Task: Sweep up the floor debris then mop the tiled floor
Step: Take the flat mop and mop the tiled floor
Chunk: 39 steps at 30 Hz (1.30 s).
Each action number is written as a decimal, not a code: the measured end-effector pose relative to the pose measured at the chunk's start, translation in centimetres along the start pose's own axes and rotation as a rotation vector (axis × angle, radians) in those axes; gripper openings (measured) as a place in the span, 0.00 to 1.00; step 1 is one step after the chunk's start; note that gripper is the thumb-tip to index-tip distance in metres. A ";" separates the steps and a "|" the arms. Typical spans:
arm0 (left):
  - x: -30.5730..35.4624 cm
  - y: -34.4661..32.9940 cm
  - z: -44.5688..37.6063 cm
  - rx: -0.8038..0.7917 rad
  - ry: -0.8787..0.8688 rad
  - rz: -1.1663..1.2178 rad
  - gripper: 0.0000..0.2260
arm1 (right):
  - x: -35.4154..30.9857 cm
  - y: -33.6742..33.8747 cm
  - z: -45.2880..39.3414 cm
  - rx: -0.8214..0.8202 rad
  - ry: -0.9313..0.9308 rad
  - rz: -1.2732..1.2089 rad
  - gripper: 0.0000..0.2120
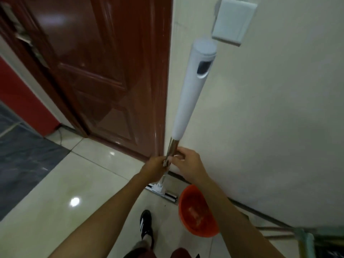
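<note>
Shoe (146,227), black with white stripes, planted on pale glossy floor tile (55,211) near the bottom edge of view, toe pointing toward the wall. Orange bucket (197,211) just right of that shoe, standing on the floor close to the skirting at the wall's foot. Pale green frame (305,243) in the bottom right corner, too blurred to identify.

Flat mop head (162,194) lying on the tile between shoe and wall, just left of the bucket, its white joint carrying a metal pole upward. Mop (191,86) standing nearly upright, tilted slightly rightward toward the top, close beside the cream wall (279,118).

Left hand (155,167) wrapped round the metal pole, fingers curled shut upon it, seen from the back. Right hand (188,162) just above and to the right, touching the left, fingers closed on the same stretch of pole with thumb and fingertips pinching the tube just under the white grip. Both forearms bare, reaching forward from the bottom edge.

White tapered grip widening upward, with a dark oval window near its capped top. White switch plate (232,21) on the wall beyond that cap, at the top edge. Reddish-brown panelled door (104,75) left of the wall corner, its bottom edge meeting the tile. Darker grey flooring (24,155) and a red panel (20,97) farther left, past the door frame.
</note>
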<state>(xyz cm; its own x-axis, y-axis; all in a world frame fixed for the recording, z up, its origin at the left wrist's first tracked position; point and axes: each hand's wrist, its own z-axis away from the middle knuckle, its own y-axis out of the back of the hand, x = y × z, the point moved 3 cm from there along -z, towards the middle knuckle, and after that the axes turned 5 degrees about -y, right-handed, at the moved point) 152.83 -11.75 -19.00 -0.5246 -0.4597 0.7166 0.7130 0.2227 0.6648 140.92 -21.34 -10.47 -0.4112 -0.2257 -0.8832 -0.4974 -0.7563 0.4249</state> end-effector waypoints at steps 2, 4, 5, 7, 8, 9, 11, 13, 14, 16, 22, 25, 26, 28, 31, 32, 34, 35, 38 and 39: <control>0.3 -0.6 2.6 0.020 0.050 -0.017 0.08 | 0.5 -0.6 2.4 -0.046 -0.029 -0.011 0.11; 0.3 -1.4 5.0 0.024 0.095 -0.009 0.06 | 0.9 -1.2 4.7 -0.096 -0.028 -0.017 0.10; 0.4 -1.8 6.2 0.021 0.113 -0.004 0.04 | 1.0 -1.5 5.8 -0.113 -0.023 -0.016 0.09; 0.2 -2.7 8.4 0.030 0.134 -0.001 0.04 | 1.3 -2.1 7.9 -0.125 -0.011 0.004 0.08; -0.1 -3.2 9.3 0.039 0.142 -0.009 0.06 | 1.5 -2.4 9.0 -0.124 0.001 0.016 0.07; -0.2 -3.6 10.3 0.041 0.153 -0.014 0.08 | 1.7 -2.7 10.1 -0.120 0.014 0.021 0.06; -0.4 -4.4 12.4 0.030 0.170 -0.002 0.10 | 1.9 -3.3 12.6 -0.118 0.048 0.013 0.08; -0.3 -5.2 14.6 0.007 0.135 0.019 0.11 | 2.5 -3.8 15.0 -0.123 0.048 -0.003 0.12; -0.2 -5.5 15.6 0.008 0.107 0.025 0.11 | 3.0 -4.1 16.2 -0.127 0.015 -0.024 0.13; -0.2 -6.4 18.1 0.041 0.091 0.049 0.14 | 4.5 -5.1 18.8 -0.181 -0.108 -0.066 0.14; -2.3 -11.0 24.0 -0.050 0.156 0.146 0.13 | 6.9 -7.0 26.5 -0.168 -0.182 0.057 0.17; -3.0 -12.8 27.1 -0.070 0.155 0.203 0.12 | 7.0 -7.8 30.7 -0.145 -0.113 0.055 0.19; -3.3 -13.4 28.1 -0.095 0.134 0.196 0.12 | 7.3 -8.1 32.0 -0.130 -0.119 0.022 0.20; -3.8 -14.7 29.7 -0.162 0.117 0.208 0.13 | 8.3 -8.6 34.6 -0.102 -0.198 -0.073 0.18; -4.8 -17.5 31.6 -0.203 0.244 0.325 0.13 | 10.5 -8.8 37.7 -0.119 -0.438 -0.197 0.13; -4.9 -18.5 32.1 -0.205 0.300 0.380 0.13 | 11.2 -8.8 38.5 -0.133 -0.506 -0.213 0.13; -5.1 -20.6 33.2 -0.202 0.410 0.485 0.12 | 12.6 -8.8 39.8 -0.150 -0.620 -0.223 0.15; -5.1 -21.6 33.7 -0.197 0.459 0.528 0.12 | 13.3 -9.0 40.4 -0.153 -0.665 -0.211 0.17; -4.9 -24.8 35.0 -0.182 0.528 0.619 0.13 | 15.9 -9.5 42.1 -0.172 -0.750 -0.080 0.24; -4.8 -25.8 35.3 -0.166 0.554 0.650 0.15 | 16.9 -9.8 42.6 -0.177 -0.779 -0.073 0.26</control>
<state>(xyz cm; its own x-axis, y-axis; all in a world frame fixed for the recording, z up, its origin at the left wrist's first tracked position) 120.54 15.04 -32.18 0.2813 -0.6463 0.7093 0.8738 0.4781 0.0891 106.31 8.43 -21.12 -0.8298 0.2727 -0.4868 -0.4422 -0.8535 0.2756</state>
